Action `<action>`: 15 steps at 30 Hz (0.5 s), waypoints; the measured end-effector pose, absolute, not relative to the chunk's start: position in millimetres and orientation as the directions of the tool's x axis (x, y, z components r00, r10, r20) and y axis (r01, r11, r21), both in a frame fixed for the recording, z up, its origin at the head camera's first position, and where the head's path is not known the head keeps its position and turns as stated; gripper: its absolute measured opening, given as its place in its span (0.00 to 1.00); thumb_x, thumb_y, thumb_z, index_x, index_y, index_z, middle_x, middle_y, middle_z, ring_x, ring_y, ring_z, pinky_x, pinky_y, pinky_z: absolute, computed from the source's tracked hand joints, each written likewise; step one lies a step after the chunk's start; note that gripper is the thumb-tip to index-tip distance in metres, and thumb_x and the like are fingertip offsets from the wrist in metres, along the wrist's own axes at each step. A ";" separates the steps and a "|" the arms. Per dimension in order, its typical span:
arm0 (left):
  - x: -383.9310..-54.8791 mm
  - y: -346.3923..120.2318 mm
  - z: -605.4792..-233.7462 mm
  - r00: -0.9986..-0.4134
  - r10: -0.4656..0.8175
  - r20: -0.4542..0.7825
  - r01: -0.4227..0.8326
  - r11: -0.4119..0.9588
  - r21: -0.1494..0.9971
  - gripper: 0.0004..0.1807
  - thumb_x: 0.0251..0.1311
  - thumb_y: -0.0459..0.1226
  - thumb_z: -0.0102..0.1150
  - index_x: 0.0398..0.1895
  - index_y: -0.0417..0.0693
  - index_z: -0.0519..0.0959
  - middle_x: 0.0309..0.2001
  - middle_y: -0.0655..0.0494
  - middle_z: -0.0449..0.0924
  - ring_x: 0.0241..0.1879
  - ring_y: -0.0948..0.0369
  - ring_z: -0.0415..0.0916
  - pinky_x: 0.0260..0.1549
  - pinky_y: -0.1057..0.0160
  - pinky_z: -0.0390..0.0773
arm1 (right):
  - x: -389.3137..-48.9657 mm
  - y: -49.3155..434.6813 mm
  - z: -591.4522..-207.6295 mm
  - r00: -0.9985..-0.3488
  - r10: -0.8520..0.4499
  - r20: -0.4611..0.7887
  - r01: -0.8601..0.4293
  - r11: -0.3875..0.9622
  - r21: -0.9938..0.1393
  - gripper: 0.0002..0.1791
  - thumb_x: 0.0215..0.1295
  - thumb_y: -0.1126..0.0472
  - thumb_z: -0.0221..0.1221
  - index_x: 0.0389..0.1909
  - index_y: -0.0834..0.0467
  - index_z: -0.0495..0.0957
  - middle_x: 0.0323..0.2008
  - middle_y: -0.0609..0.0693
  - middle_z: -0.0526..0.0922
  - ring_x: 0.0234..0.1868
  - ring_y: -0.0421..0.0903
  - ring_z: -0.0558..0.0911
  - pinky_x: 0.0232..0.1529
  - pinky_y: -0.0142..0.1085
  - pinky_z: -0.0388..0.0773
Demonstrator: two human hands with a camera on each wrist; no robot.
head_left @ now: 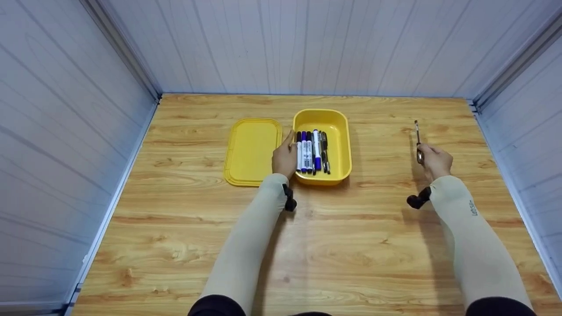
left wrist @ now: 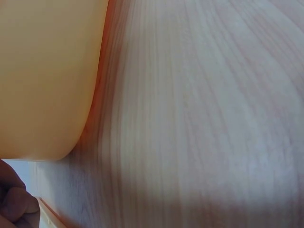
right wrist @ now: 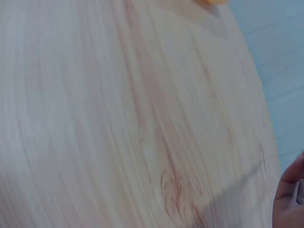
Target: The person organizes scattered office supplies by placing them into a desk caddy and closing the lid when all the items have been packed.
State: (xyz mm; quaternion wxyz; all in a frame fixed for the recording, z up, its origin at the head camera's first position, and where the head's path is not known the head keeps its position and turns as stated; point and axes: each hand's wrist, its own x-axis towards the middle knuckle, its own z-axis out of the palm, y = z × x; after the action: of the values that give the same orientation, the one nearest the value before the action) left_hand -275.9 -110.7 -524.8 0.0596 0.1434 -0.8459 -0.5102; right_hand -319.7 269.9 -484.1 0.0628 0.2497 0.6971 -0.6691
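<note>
In the head view my left hand (head_left: 284, 159) is at the left wall of a yellow plastic box (head_left: 340, 153), holding it at the rim. Several white markers (head_left: 304, 158) with dark and blue caps lie side by side in the box, next to some slim dark pens (head_left: 325, 151). Over to the right, my right hand (head_left: 434, 161) grips a dark pen (head_left: 417, 131), its tip pointing away from me. The left wrist view has the box's wall (left wrist: 42, 80) close up, with curled fingers (left wrist: 19, 206) below it. Only part of the right hand (right wrist: 289, 202) shows in the right wrist view.
A flat yellow lid (head_left: 253, 151) lies on the wooden table (head_left: 342, 245), just left of the box. Pale panel walls (head_left: 281, 48) enclose the table at the back and on both sides.
</note>
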 end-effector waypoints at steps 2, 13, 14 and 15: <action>-275.9 -111.0 -524.6 -0.950 -0.308 -0.049 -0.188 0.438 0.879 0.24 0.67 0.44 0.41 0.66 0.71 0.58 0.14 0.57 0.57 0.12 0.63 0.55 0.12 0.65 0.61 | -316.0 267.7 -479.3 -0.849 0.221 -0.479 0.451 -0.168 -0.877 0.12 0.56 0.55 0.61 0.39 0.55 0.80 0.34 0.46 0.76 0.33 0.39 0.76 0.30 0.27 0.74; -274.5 -111.1 -523.4 -0.957 -0.287 -0.032 -0.166 0.456 0.874 0.24 0.67 0.46 0.39 0.66 0.68 0.57 0.13 0.58 0.57 0.11 0.63 0.53 0.11 0.66 0.59 | -307.9 257.2 -472.4 -0.862 0.075 -0.502 0.449 -0.347 -0.823 0.10 0.60 0.62 0.57 0.40 0.62 0.77 0.30 0.50 0.77 0.26 0.41 0.74 0.30 0.31 0.74; -274.2 -111.1 -523.2 -0.958 -0.285 -0.028 -0.162 0.459 0.874 0.24 0.67 0.46 0.38 0.67 0.68 0.56 0.13 0.58 0.56 0.10 0.63 0.53 0.11 0.66 0.59 | -308.2 256.8 -473.6 -0.867 0.072 -0.494 0.438 -0.366 -0.821 0.10 0.59 0.62 0.58 0.40 0.63 0.77 0.30 0.51 0.77 0.26 0.41 0.74 0.30 0.31 0.74; -274.0 -111.0 -522.9 -0.958 -0.285 -0.027 -0.161 0.460 0.873 0.24 0.67 0.47 0.38 0.67 0.67 0.57 0.13 0.58 0.57 0.10 0.63 0.53 0.11 0.66 0.59 | -308.4 256.5 -474.5 -0.870 0.070 -0.487 0.430 -0.374 -0.822 0.09 0.59 0.63 0.58 0.39 0.63 0.77 0.29 0.51 0.77 0.25 0.41 0.74 0.30 0.31 0.74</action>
State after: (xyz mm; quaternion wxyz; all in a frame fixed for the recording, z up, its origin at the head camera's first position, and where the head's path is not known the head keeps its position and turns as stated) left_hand -274.0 -111.0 -522.9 0.0614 0.1308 -0.8521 -0.5031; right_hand -308.4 256.5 -474.5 0.1130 0.2281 0.5481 -0.7967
